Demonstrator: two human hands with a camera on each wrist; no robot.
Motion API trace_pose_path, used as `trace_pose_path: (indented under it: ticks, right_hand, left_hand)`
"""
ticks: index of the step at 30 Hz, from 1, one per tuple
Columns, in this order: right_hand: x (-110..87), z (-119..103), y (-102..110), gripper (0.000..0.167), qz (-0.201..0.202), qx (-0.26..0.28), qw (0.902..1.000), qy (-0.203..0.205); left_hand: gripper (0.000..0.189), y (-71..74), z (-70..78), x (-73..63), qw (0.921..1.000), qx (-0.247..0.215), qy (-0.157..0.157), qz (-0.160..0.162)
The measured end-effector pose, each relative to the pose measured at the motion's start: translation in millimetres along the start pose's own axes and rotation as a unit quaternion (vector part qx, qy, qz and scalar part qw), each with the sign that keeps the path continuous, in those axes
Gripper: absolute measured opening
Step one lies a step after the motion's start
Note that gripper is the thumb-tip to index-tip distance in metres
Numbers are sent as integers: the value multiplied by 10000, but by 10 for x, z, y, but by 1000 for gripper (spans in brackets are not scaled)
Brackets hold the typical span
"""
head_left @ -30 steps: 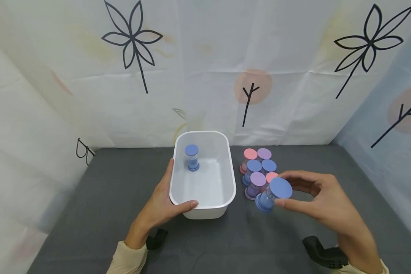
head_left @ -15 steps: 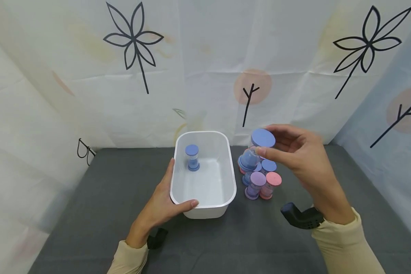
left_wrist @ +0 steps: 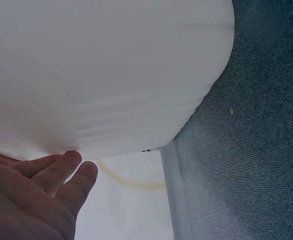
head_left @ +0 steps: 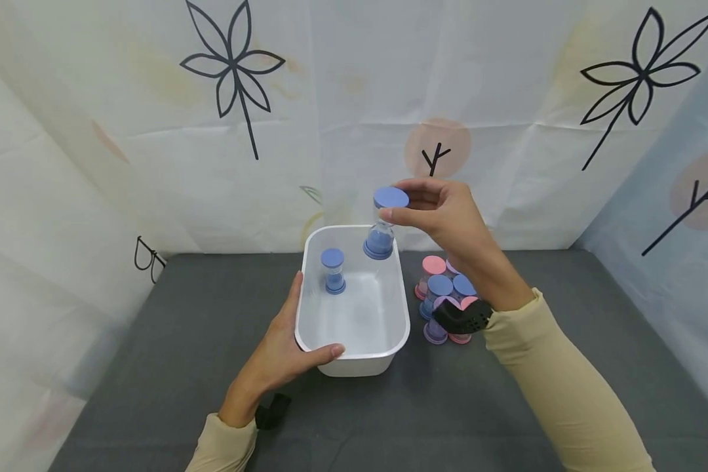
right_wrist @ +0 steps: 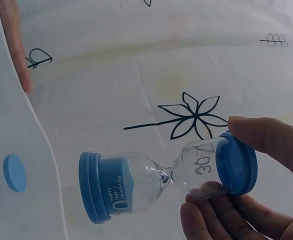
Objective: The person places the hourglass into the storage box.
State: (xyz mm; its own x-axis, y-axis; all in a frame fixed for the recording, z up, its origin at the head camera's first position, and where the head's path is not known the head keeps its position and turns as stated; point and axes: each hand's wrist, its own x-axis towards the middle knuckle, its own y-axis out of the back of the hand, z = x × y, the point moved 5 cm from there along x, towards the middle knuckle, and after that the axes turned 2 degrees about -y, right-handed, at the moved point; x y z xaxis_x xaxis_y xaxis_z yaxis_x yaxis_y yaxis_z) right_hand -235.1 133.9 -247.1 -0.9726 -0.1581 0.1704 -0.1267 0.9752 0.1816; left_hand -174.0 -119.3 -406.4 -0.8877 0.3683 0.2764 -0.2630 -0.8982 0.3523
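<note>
My right hand (head_left: 448, 219) pinches a blue-capped hourglass (head_left: 379, 240) by its upper cap, thumb on one side and fingers on the other. It hangs slightly tilted over the back right corner of a white plastic bin (head_left: 356, 364). In the right wrist view, blue sand lies in the bulb by the far cap, and "30" is printed on the glass. Another blue hourglass (head_left: 333, 271) stands upright inside the bin, toward the back left. My left hand (head_left: 277, 344) holds the bin's front left corner, thumb over the rim and fingers (left_wrist: 69, 167) along the outer wall.
Right of the bin, several hourglasses with pink (head_left: 434, 265), blue (head_left: 440, 286) and purple caps stand close together, partly hidden by my right wrist camera (head_left: 463, 316). A dark grey cloth (head_left: 212, 314) covers the table. A patterned white curtain (head_left: 354, 118) rises behind it.
My right hand has carried the blue hourglass up and leftward, from the front of the cluster, across it, to above the bin's back right corner. The left hand and bin have stayed put.
</note>
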Motion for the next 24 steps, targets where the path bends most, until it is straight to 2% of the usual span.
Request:
trace_pose_path:
  ticks: [7, 13, 24]
  right_hand:
    - [255, 78, -187, 45, 91, 141, 9998, -111]
    - [378, 269, -318, 50, 124, -360, 9979, -520]
    - [430, 576, -480, 49, 252, -1079, 9863, -1221]
  left_hand:
    - [126, -9, 7, 18, 9999, -59, -86, -54]
    - [127, -11, 11, 16, 10000, -21, -63, -55]
    - [126, -14, 6, 7, 9999, -117, -18, -78]
